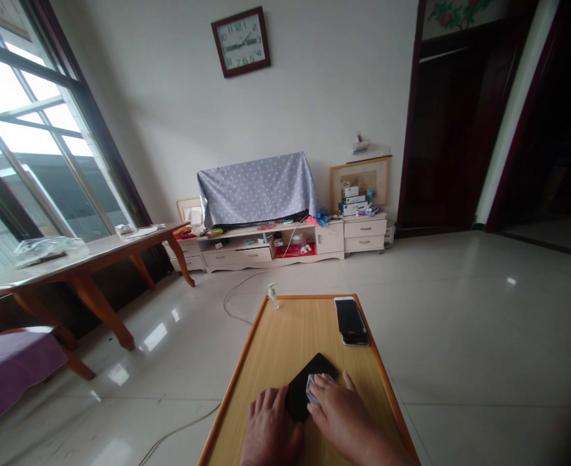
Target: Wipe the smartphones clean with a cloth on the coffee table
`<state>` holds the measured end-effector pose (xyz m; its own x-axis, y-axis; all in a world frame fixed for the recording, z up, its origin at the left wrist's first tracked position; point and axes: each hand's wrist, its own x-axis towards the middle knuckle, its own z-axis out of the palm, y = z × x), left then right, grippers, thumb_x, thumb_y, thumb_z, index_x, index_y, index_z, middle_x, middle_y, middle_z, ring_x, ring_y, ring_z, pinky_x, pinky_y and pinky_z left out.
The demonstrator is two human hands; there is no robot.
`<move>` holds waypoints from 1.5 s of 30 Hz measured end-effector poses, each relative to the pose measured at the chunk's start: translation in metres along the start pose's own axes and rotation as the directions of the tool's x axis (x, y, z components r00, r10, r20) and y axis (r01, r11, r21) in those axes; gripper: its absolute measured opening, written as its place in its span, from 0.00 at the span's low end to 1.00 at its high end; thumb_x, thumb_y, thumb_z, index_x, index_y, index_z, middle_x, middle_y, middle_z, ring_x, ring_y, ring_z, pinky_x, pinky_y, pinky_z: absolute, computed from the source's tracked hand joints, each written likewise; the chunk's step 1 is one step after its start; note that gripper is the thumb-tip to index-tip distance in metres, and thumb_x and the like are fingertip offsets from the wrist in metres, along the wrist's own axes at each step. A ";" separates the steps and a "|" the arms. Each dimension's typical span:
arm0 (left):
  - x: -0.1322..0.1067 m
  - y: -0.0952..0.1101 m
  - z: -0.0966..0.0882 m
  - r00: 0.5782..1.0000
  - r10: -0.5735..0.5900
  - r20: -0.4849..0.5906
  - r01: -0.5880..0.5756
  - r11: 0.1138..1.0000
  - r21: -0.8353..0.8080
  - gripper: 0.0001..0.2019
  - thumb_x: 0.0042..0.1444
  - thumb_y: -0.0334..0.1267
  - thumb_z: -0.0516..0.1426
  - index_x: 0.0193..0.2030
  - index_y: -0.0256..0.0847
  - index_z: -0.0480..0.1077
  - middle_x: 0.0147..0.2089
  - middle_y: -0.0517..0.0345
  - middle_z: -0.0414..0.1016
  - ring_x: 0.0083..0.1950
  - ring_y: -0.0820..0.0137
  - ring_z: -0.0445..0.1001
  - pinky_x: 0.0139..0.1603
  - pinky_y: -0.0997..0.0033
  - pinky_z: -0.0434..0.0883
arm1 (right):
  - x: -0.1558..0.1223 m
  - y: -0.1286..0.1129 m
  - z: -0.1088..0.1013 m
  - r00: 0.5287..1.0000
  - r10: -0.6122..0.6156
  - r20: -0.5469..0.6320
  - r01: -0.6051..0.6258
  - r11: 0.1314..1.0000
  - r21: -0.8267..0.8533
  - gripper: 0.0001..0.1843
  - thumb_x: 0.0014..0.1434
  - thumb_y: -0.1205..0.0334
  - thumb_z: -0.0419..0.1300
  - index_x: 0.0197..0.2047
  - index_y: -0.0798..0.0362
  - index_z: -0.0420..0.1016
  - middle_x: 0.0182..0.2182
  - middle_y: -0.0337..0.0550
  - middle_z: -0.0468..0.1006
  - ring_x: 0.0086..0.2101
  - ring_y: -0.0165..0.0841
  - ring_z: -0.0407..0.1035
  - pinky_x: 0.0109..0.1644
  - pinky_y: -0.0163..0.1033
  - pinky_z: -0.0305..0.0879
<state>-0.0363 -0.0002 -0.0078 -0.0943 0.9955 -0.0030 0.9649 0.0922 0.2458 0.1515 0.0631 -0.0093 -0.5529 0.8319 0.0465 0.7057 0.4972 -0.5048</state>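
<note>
phone (304, 388), black, lies flat on wooden board (270, 349), pinned steady by open left hand (268, 430) along one side, while curled right hand (338, 411) grips folded cloth (313, 390) against its edge.

Flat daylight from the window (28, 129), far left of the fingers (333, 388), blown out white. Glare streaks on floor tiles (154, 336) left of them. Edges bent wide-angle, corners dark, fingers slightly soft.
</note>
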 end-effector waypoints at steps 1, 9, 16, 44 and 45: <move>0.000 0.000 0.000 1.000 0.004 -0.007 -0.004 1.000 -0.011 0.33 0.49 0.49 0.54 0.64 0.45 0.63 0.60 0.51 0.68 0.60 0.59 0.62 0.61 0.64 0.53 | 0.002 0.002 0.001 1.000 0.002 0.006 -0.002 1.000 -0.001 0.25 0.66 0.52 0.49 0.64 0.44 0.67 0.63 0.45 0.67 0.64 0.42 0.57 0.70 0.59 0.31; 0.001 -0.002 0.005 1.000 -0.004 -0.008 0.004 0.999 -0.036 0.34 0.48 0.48 0.54 0.64 0.45 0.63 0.60 0.51 0.69 0.60 0.58 0.61 0.60 0.63 0.53 | 0.006 -0.002 0.015 1.000 0.014 -0.011 -0.014 1.000 -0.007 0.29 0.66 0.48 0.51 0.67 0.45 0.63 0.66 0.46 0.61 0.66 0.45 0.53 0.70 0.62 0.23; -0.001 -0.005 0.007 1.000 0.006 -0.012 -0.006 0.999 -0.041 0.32 0.50 0.50 0.53 0.64 0.47 0.63 0.60 0.52 0.69 0.60 0.58 0.62 0.60 0.63 0.54 | -0.002 -0.007 0.012 0.996 -0.082 -0.018 0.083 0.995 0.057 0.25 0.69 0.49 0.45 0.65 0.40 0.65 0.65 0.41 0.64 0.65 0.40 0.55 0.71 0.59 0.31; -0.025 -0.026 -0.001 0.995 0.042 -0.085 -0.050 0.995 -0.092 0.33 0.49 0.52 0.54 0.63 0.46 0.64 0.58 0.51 0.69 0.60 0.57 0.62 0.61 0.60 0.53 | -0.021 -0.027 0.067 0.959 0.110 -0.260 -0.143 0.984 -0.110 0.27 0.70 0.47 0.42 0.68 0.41 0.60 0.67 0.40 0.58 0.67 0.44 0.50 0.70 0.62 0.38; -0.026 -0.027 -0.002 0.995 0.040 -0.088 -0.049 0.994 -0.100 0.33 0.49 0.53 0.54 0.63 0.46 0.64 0.58 0.51 0.69 0.60 0.56 0.62 0.61 0.60 0.53 | -0.024 -0.030 0.069 0.962 0.100 -0.253 -0.133 0.984 -0.115 0.27 0.70 0.47 0.41 0.68 0.41 0.60 0.67 0.40 0.58 0.67 0.44 0.50 0.70 0.62 0.38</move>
<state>-0.0601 -0.0288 -0.0125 -0.0766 0.9928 0.0918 0.9389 0.0409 0.3416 0.1128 0.0114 -0.0546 -0.3492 0.9127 0.2121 0.8190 0.4073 -0.4042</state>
